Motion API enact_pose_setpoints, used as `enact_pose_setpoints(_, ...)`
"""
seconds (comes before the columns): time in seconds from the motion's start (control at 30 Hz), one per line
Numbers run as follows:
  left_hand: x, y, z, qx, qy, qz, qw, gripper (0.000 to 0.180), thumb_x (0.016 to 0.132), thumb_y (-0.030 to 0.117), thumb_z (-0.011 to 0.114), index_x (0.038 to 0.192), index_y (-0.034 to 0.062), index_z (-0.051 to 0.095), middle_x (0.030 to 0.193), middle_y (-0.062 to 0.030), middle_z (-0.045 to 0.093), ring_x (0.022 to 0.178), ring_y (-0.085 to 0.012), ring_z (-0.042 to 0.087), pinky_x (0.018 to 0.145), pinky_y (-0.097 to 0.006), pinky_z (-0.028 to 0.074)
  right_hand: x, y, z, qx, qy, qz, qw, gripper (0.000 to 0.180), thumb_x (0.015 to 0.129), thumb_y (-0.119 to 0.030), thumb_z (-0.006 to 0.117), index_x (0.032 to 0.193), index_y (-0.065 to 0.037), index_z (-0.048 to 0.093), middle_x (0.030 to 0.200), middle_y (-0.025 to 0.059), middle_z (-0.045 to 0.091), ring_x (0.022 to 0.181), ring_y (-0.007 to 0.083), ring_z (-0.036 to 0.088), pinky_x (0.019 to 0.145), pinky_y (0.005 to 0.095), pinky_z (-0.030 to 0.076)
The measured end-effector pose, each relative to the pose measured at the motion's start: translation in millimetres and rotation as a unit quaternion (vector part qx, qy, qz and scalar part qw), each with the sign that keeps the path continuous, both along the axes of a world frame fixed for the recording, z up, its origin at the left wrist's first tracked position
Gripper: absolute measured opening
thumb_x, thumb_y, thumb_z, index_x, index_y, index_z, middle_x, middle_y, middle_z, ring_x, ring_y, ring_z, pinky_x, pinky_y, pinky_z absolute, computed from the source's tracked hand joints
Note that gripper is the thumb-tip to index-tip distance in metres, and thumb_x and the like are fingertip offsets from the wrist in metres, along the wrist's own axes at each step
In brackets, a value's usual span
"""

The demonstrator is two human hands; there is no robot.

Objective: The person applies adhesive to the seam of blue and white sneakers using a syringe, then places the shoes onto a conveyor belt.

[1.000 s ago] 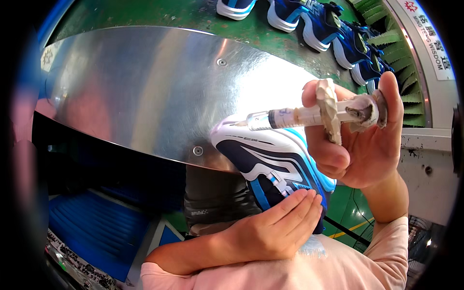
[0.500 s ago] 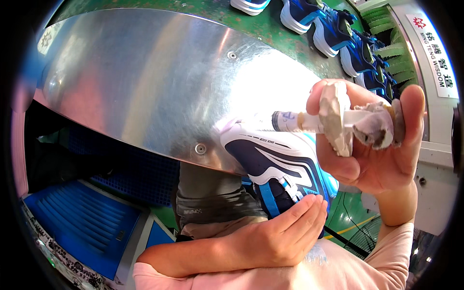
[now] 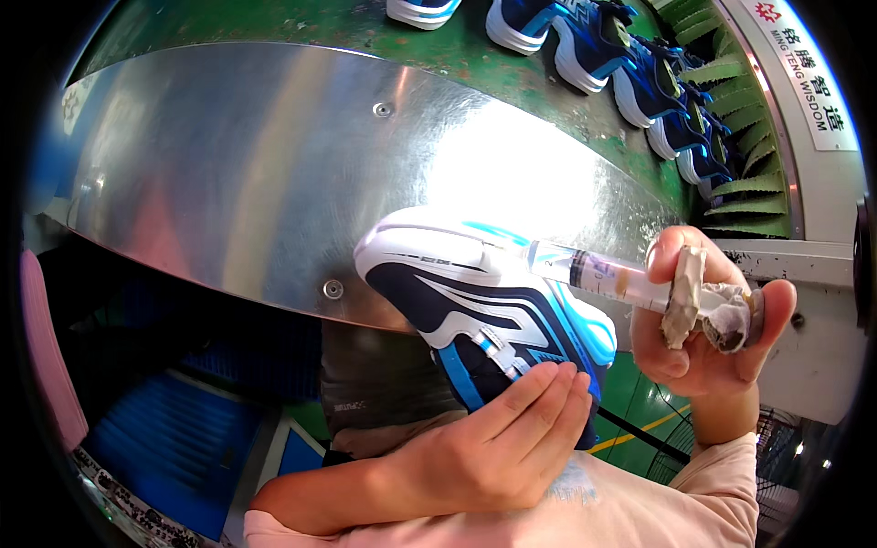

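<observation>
A white, navy and light-blue sports shoe (image 3: 498, 306) lies on its side at the metal plate's near edge, sole edge facing away from me. My left hand (image 3: 507, 447) is closed on the shoe's opening, fingers pressed together over the upper. In my right hand (image 3: 708, 370) is a clear syringe (image 3: 621, 283), its flange and plunger end wrapped in dirty whitish tape. Fingers hook the flange while the thumb rests at the plunger end. The syringe's front end is at the shoe's sole edge; whether it touches cannot be made out.
The polished metal plate (image 3: 219, 173) with screws spans the middle. Beyond it, several blue and white shoes (image 3: 580, 55) stand in a row on a green surface (image 3: 301, 27). Green strip flaps (image 3: 754, 164) hang from a light machine housing at right. A blue panel (image 3: 155, 447) sits lower left.
The syringe and my right hand have come down and nearer, bringing the front end to the shoe's sole edge. My left hand and the shoe have shifted slightly left in view.
</observation>
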State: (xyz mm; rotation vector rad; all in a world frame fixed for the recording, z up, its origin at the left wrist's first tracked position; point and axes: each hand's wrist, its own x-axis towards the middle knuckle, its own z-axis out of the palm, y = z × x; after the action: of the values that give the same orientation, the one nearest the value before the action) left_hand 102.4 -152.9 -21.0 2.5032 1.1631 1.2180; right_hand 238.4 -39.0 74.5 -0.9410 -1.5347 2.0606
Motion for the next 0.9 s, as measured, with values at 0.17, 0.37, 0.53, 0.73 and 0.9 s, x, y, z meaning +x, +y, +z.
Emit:
enact_pose_setpoints(0.17,-7.2,-1.8,3.3,-0.039,0.007,-0.003,0.999,0.02,0.076,0.008,0.055,0.093,0.0038,0.065,0.099,-0.0088,0.063,0.095,-0.0206,0.06,0.089,-0.034,0.045,22.5,-18.3,-13.6,-0.061,0.084,-0.037,0.994,0.098,0.072,-0.076,0.038,0.117,0.011,0.034,0.076,0.0061,0.049,0.059,0.0066,0.042,0.052,0.019,0.032)
enact_pose_setpoints(0.37,-18.9,-1.3,4.5,-0.057,0.045,0.003,0.997,0.022,0.076,0.009,0.057,0.096,0.0074,0.066,0.102,-0.0072,0.063,0.098,-0.0205,0.059,0.089,-0.034,0.045,32.5,-33.1,-28.1,-0.058,0.093,-0.039,0.993,0.094,0.074,-0.073,0.039,0.119,0.01,0.032,0.086,0.0075,0.047,0.063,0.0068,0.041,0.055,0.0193,0.033)
enact_pose_setpoints(0.53,-22.1,-1.6,8.9,-0.061,0.055,0.018,0.996,0.02,0.073,0.009,0.058,0.091,0.008,0.068,0.097,-0.0073,0.064,0.093,-0.02,0.061,0.087,-0.033,0.045,37.0,-44.8,-29.6,-0.08,0.079,-0.045,0.993,0.095,0.072,-0.072,0.042,0.121,0.008,0.032,0.086,0.0067,0.046,0.066,0.007,0.04,0.056,0.0195,0.033)
enact_pose_setpoints(0.73,-26.0,-2.5,4.9,-0.05,0.048,0.026,0.997,0.017,0.07,0.008,0.062,0.086,0.0076,0.069,0.092,-0.0065,0.065,0.089,-0.0204,0.061,0.082,-0.034,0.048,40.4,-55.8,-37.5,-0.085,0.097,-0.059,0.99,0.094,0.071,-0.072,0.042,0.121,0.008,0.033,0.084,0.0071,0.047,0.067,0.0078,0.041,0.057,0.0196,0.033)
enact_pose_setpoints(0.9,-35.6,-5.0,4.7,-0.04,0.059,0.029,0.997,0.013,0.072,0.009,0.063,0.084,0.0084,0.068,0.092,-0.0063,0.066,0.09,-0.0216,0.061,0.083,-0.035,0.048,43.8,-67.4,-36.1,-0.087,0.086,-0.063,0.99,0.093,0.071,-0.07,0.045,0.121,0.007,0.034,0.085,0.007,0.049,0.068,0.0085,0.044,0.058,0.0202,0.035)
